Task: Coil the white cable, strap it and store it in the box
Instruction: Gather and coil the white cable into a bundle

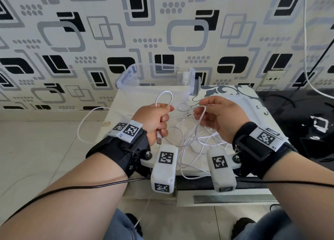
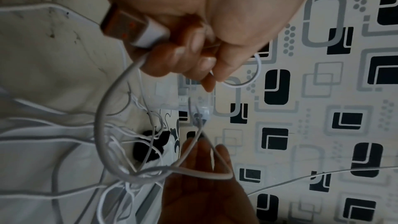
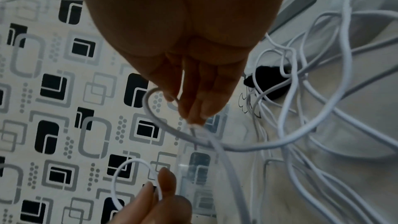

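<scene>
Centre frame, left hand (image 1: pixel 153 118) grips cable (image 1: pixel 163 98) loop plus plug (image 1: pixel 159 139); right hand (image 1: pixel 222 117) fingers (image 3: pixel 193 105) pinch next strand. Match loop size, avoid bench (image 1: pixel 244 102) tangle.

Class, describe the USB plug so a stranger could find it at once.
Start at the small table by the patterned wall. Above it, the left hand grips the white cable. The USB plug sticks out below that fist: the only metal-tipped end among loose loops.
</scene>
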`<state>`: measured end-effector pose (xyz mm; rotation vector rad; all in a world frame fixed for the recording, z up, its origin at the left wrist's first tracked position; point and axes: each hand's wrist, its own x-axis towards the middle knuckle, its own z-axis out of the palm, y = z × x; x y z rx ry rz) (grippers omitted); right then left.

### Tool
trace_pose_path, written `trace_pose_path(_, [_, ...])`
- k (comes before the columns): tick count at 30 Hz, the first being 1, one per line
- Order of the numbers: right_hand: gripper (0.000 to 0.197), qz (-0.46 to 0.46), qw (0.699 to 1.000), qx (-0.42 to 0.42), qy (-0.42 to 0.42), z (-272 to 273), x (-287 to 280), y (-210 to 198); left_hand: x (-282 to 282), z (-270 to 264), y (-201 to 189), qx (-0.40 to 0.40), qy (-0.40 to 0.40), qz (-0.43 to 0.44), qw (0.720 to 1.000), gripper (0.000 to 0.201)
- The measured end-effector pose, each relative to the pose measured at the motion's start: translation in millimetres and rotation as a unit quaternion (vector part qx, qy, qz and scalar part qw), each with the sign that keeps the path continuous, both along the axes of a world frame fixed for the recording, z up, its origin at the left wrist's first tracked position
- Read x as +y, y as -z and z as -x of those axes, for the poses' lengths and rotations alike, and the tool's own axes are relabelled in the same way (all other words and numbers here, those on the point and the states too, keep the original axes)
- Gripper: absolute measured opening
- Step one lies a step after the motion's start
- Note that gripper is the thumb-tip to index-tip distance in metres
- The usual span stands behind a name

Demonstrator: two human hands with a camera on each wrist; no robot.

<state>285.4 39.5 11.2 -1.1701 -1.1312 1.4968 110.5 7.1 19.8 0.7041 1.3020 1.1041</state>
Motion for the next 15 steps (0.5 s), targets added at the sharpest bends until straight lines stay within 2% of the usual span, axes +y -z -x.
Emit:
trace_pose_path(2, [0.019, 0.007, 0.999, 0.035, -0.014, 0.7, -1.3, -1.3, -1.8, -3.4, 0.2, -0.002, 0.003, -0.005, 1.000, 0.018])
trace_pose_path(6, [0.009, -0.002, 0.999, 0.046, -0.020, 3.5, -3.7, -0.1, -2.7, -10.0, 0.1, -0.030, -0.006, -0.020, 0.999, 0.017])
trace_pose_path(10, [0.014, -0.034, 0.998, 0.008, -0.055, 9.1, -8.2, 3.7, -1.8, -12.6, 2.8, -0.032, -0.022, -0.035, 0.999, 0.012])
trace_pose_path(15, [0.024, -0.078, 0.994, -0.046, -0.068, 11.5, -11.9, 5.5, 0.4, -9.6, 7.1, 0.024, -0.022, -0.067, 0.997, 0.010])
